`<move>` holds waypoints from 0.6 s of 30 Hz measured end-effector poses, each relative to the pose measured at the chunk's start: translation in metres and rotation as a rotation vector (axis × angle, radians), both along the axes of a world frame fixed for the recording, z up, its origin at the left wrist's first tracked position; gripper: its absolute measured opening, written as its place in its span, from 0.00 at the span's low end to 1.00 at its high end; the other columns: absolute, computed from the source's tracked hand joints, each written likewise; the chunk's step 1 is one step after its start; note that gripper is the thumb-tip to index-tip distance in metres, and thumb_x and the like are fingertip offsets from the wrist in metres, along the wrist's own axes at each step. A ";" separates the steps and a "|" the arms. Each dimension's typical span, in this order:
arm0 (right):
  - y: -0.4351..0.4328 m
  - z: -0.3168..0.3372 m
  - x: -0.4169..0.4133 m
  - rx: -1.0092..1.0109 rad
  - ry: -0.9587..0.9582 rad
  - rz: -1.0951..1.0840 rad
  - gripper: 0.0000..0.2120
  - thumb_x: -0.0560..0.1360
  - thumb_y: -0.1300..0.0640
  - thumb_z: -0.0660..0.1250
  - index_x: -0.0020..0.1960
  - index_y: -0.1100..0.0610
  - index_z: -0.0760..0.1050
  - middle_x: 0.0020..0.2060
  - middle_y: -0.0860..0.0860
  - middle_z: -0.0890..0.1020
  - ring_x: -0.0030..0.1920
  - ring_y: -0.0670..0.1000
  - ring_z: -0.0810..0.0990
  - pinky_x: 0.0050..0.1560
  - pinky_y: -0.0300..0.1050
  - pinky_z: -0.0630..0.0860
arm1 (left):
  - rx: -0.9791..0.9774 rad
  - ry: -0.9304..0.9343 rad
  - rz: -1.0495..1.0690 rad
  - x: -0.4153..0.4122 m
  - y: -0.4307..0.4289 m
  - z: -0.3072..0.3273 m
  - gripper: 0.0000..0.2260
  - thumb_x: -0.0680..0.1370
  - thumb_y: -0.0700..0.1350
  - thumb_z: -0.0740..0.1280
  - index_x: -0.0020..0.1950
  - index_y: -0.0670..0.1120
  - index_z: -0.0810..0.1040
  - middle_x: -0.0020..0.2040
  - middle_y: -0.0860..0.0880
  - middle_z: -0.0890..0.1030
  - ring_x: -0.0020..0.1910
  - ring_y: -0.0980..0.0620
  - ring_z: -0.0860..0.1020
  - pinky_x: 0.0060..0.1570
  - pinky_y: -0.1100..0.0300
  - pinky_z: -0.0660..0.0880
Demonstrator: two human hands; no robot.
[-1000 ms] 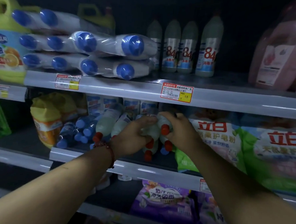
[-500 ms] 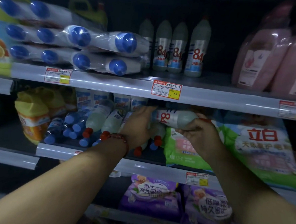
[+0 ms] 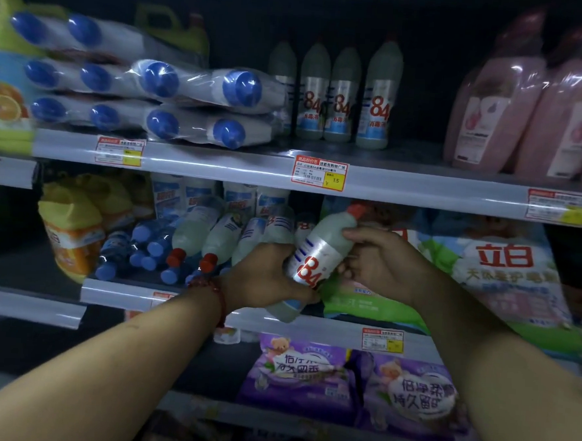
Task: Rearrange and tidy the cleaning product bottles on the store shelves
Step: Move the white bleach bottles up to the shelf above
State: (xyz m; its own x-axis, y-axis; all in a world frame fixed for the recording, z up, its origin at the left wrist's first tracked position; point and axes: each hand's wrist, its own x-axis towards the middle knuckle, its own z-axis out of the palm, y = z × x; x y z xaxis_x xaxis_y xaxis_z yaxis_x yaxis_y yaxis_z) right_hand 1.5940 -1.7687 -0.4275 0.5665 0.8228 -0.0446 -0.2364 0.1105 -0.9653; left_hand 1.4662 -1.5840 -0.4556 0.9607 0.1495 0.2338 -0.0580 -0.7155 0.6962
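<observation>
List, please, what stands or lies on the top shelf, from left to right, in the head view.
green jug → wrapped blue-capped bottles → upright 84 bottles → pink packs

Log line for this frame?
left hand: grips 84 bottle low | right hand: grips it higher | bottle: tilted, red cap up

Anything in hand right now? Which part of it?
One red-capped 84 bottle, tilted, in both hands: left hand grips its lower body, right hand its upper body below the cap.
</observation>
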 end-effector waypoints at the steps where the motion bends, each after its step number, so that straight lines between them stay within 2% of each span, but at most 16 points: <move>1: 0.003 0.000 -0.004 -0.011 0.005 0.027 0.18 0.71 0.58 0.70 0.59 0.63 0.78 0.43 0.60 0.80 0.37 0.55 0.77 0.40 0.46 0.71 | -0.021 0.016 0.005 -0.005 0.004 -0.002 0.18 0.66 0.48 0.84 0.51 0.52 0.82 0.47 0.55 0.86 0.45 0.62 0.83 0.47 0.66 0.79; 3: 0.005 -0.001 -0.012 -0.012 0.013 0.092 0.17 0.73 0.66 0.65 0.61 0.62 0.78 0.44 0.62 0.80 0.38 0.56 0.79 0.41 0.46 0.74 | -0.046 0.053 0.013 -0.019 0.009 -0.003 0.19 0.65 0.49 0.84 0.52 0.52 0.82 0.47 0.56 0.87 0.46 0.62 0.84 0.49 0.66 0.80; 5: 0.006 -0.001 -0.020 -0.027 0.012 0.153 0.23 0.73 0.74 0.59 0.65 0.64 0.76 0.48 0.66 0.80 0.42 0.59 0.80 0.45 0.49 0.77 | -0.060 0.098 0.005 -0.034 0.016 -0.001 0.21 0.65 0.47 0.84 0.54 0.51 0.83 0.48 0.55 0.87 0.48 0.60 0.84 0.52 0.62 0.81; 7: 0.008 0.003 -0.030 -0.068 -0.013 0.213 0.26 0.73 0.77 0.58 0.68 0.65 0.74 0.52 0.69 0.78 0.45 0.61 0.80 0.48 0.51 0.79 | -0.075 0.140 0.003 -0.051 0.020 0.003 0.21 0.65 0.46 0.84 0.55 0.50 0.83 0.49 0.53 0.87 0.49 0.57 0.85 0.55 0.59 0.82; 10: 0.010 0.013 -0.046 -0.137 -0.022 0.279 0.26 0.71 0.77 0.63 0.67 0.65 0.75 0.52 0.69 0.80 0.49 0.64 0.82 0.51 0.53 0.81 | -0.098 0.168 -0.009 -0.073 0.021 0.013 0.23 0.63 0.50 0.84 0.55 0.50 0.83 0.50 0.52 0.87 0.52 0.53 0.85 0.59 0.50 0.81; 13: 0.009 0.026 -0.061 -0.138 -0.044 0.317 0.27 0.69 0.73 0.66 0.68 0.63 0.75 0.59 0.70 0.78 0.54 0.65 0.81 0.57 0.56 0.80 | -0.172 0.108 -0.015 -0.093 0.011 0.035 0.19 0.66 0.45 0.83 0.54 0.48 0.84 0.49 0.51 0.88 0.51 0.52 0.86 0.57 0.52 0.81; 16: 0.003 0.041 -0.069 -0.046 -0.068 0.351 0.27 0.72 0.71 0.64 0.71 0.64 0.73 0.68 0.71 0.73 0.67 0.69 0.74 0.72 0.64 0.68 | -0.246 0.018 -0.038 -0.107 -0.005 0.069 0.16 0.69 0.43 0.81 0.54 0.45 0.83 0.49 0.48 0.88 0.49 0.49 0.86 0.54 0.52 0.82; 18: -0.003 0.054 -0.072 0.031 -0.080 0.344 0.26 0.73 0.70 0.62 0.70 0.64 0.74 0.70 0.70 0.71 0.71 0.70 0.70 0.74 0.66 0.65 | -0.292 -0.061 -0.051 -0.111 -0.019 0.093 0.17 0.69 0.46 0.81 0.56 0.44 0.84 0.50 0.46 0.88 0.51 0.46 0.86 0.55 0.49 0.82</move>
